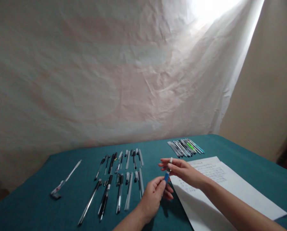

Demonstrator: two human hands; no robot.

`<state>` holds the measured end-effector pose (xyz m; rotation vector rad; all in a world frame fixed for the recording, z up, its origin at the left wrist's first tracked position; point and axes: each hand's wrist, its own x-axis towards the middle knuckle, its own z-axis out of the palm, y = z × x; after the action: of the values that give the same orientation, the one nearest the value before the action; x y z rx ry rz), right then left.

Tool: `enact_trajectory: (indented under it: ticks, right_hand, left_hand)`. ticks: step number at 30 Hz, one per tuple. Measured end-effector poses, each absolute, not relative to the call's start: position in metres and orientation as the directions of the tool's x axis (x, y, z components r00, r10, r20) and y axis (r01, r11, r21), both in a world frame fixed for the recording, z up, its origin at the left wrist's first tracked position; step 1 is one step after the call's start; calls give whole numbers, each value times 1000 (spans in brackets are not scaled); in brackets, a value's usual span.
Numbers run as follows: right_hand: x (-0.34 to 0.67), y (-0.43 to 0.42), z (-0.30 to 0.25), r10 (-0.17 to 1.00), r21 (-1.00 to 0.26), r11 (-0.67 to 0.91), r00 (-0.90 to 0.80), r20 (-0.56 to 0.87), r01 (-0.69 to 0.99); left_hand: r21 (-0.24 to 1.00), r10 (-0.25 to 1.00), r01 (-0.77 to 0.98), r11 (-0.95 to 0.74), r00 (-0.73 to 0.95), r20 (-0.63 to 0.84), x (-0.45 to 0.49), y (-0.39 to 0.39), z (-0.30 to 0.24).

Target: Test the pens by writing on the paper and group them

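A blue pen with a pale upper end is held upright at a slant over the table. My left hand is closed around its lower part, thumb in front. At the upper end, my right hand pinches the pale part between thumb and fingers, its other fingers reaching left. Whether the pale end is a cap cannot be made out. Beneath my right hand lie handwritten paper sheets. To the left of my left hand are pens and loose caps in two rows, among them a clear pen.
A tight row of pens, one of them bright green, lies at the back right. Far left are a long white thin item and a small dark clip-like piece. A teal cloth covers the table; a pale sheet hangs behind.
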<state>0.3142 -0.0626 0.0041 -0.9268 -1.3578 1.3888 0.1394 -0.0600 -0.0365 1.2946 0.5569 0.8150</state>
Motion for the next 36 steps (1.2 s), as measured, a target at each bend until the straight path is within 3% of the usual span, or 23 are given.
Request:
enact_trajectory:
  ticks: [3,9,17,23,29,36]
  right_hand:
    - [307,-62,-1,967,-983,97,-220,131,-156]
    - [305,-59,-2,996,-999,51,-70,52,-19]
    - [315,-62,6,962,-973,5,-265,68,-231]
    - [312,-56,-6,995,-993,79,-50,83,-87]
    - [315,-58,3,980,-981,69,-173,100,-179]
    - [314,-56,1,994,-992,106,-33,108,-64]
  left_hand:
    - [975,784,-215,57,614,90,138,-58,-37]
    - [981,773,-187,45,629,84,138,-60,-37]
    - [971,801,-212,108,598,41,139,-58,-38]
    - [971,802,-207,116,597,32,139,-60,-38]
    - [964,832,-204,168,554,-28,140,-59,-36]
    - [965,826,-192,179,563,-41,139,-60,-36]
